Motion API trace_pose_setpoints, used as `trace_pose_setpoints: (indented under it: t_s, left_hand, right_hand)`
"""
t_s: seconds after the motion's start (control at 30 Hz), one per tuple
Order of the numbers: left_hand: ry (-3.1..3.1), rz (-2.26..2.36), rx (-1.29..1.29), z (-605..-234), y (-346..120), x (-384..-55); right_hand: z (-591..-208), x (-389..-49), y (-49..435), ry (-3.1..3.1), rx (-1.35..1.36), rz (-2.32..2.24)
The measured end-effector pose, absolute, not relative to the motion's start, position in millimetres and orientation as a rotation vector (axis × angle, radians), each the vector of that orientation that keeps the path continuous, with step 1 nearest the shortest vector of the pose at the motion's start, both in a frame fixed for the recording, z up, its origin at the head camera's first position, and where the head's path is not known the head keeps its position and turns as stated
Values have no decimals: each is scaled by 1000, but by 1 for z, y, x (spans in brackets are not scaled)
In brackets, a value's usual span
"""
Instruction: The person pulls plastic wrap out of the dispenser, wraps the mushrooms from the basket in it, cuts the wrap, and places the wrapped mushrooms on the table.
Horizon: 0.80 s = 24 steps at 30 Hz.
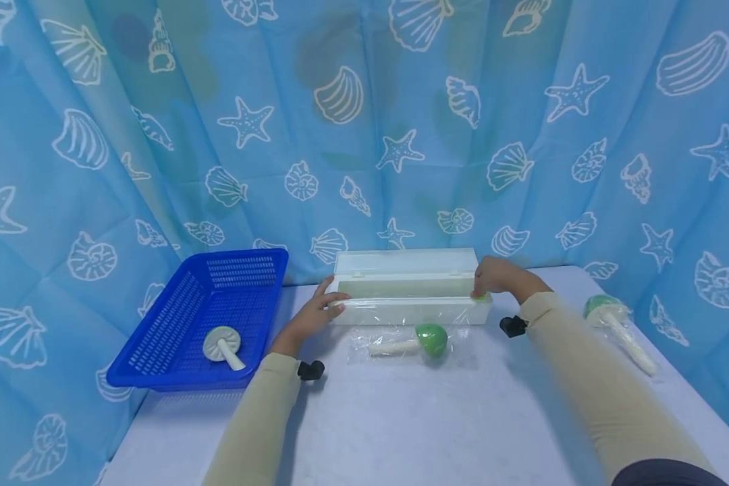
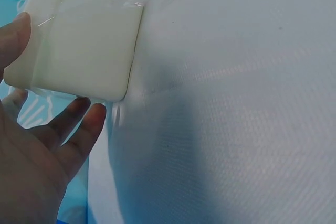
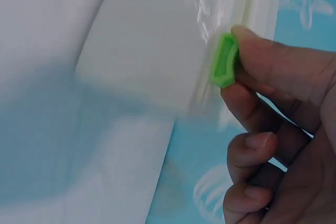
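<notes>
A long white cling film dispenser [image 1: 407,312] lies across the table with its lid [image 1: 406,259] raised. My left hand [image 1: 312,317] holds its left end, with thumb and fingers around the corner. At the right end my right hand [image 1: 503,278] pinches a small green slide cutter [image 3: 224,61] between thumb and forefinger, on the dispenser's edge. Clear film [image 3: 207,3] hangs over the front wall. In front of the dispenser, a mushroom-shaped toy [image 1: 431,340] with a green cap and white stem lies in the film.
At the left stands a blue perforated basket [image 1: 185,297] with another green-and-white toy mushroom [image 1: 223,344] inside. A film-wrapped toy mushroom [image 1: 619,331] lies near the table's right edge. A blue shell-print curtain [image 1: 395,182] hangs close behind.
</notes>
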<state>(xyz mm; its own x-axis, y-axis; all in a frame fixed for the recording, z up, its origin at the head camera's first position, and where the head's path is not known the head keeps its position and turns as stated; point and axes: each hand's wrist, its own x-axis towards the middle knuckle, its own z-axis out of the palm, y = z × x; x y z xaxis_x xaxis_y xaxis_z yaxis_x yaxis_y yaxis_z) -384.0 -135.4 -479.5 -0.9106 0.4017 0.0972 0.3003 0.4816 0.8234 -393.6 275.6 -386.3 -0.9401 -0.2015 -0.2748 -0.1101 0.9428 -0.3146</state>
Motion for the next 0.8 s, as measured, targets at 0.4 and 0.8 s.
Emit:
trace_pose_setpoints:
  t_s: [0.4, 0.8]
  left_hand:
    - [2608, 1467, 615, -474, -131, -377]
    - [2686, 1643, 432, -483, -129, -369]
  right_hand:
    - [-411, -382, 305, 2820, -148, -772]
    - [-442, -359, 306, 2915, -30, -1115]
